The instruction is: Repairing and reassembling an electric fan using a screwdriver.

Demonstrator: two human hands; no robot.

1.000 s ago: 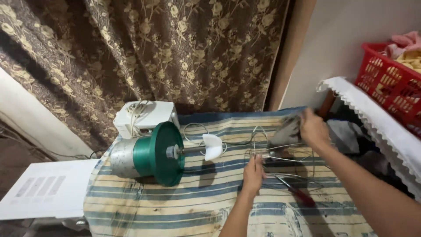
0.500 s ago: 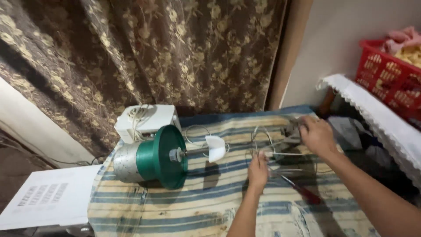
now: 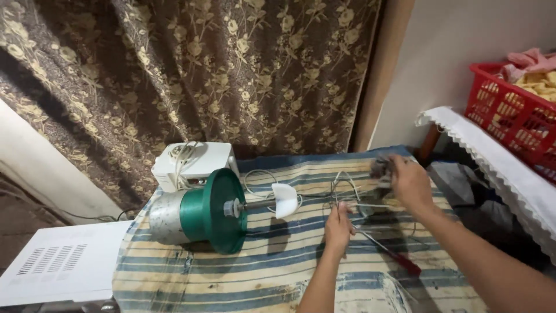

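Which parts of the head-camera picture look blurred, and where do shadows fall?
Head view: the right hand is smeared by motion, the left hand sharper; the green-and-silver cylindrical motor casts a dark shadow on the striped cloth; light is soft, no glare.

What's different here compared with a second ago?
The right hand came down from the raised grey piece at the table's far right corner and now grips a small dark part there. The left hand kept pressing on the thin metal wires. The green-and-silver motor, white box and red-handled tool lie as before.
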